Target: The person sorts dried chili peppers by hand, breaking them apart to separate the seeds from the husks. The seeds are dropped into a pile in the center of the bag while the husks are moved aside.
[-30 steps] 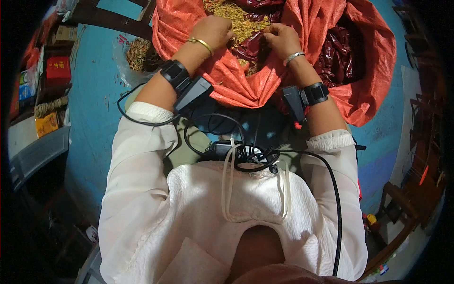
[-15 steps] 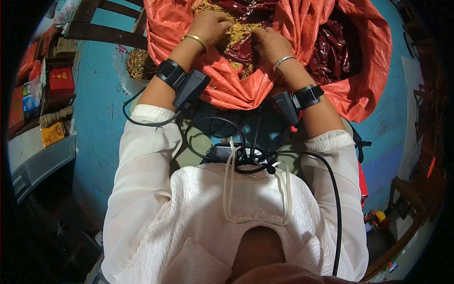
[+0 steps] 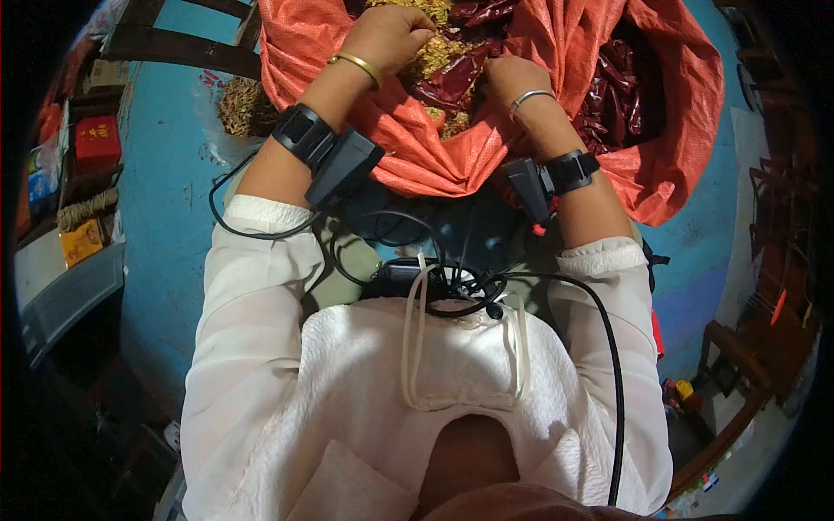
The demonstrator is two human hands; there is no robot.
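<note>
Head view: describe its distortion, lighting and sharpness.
Head view: strong fisheye bend, with black vignette at the corners; bright light washes out the white blouse at the chest; the orange sack is saturated but readable; the left hand and right hand sit near the top edge, fairly sharp.

Setting: small shop or storeroom. Evidence: open orange sack (image 3: 539, 148) of dried chillies (image 3: 612, 95) far centre. Boxed goods (image 3: 95, 139) and twine (image 3: 87, 207) on shelves (image 3: 69, 291) at left. Painted blue floor (image 3: 165, 226). Wooden furniture (image 3: 738, 347) at right.
</note>
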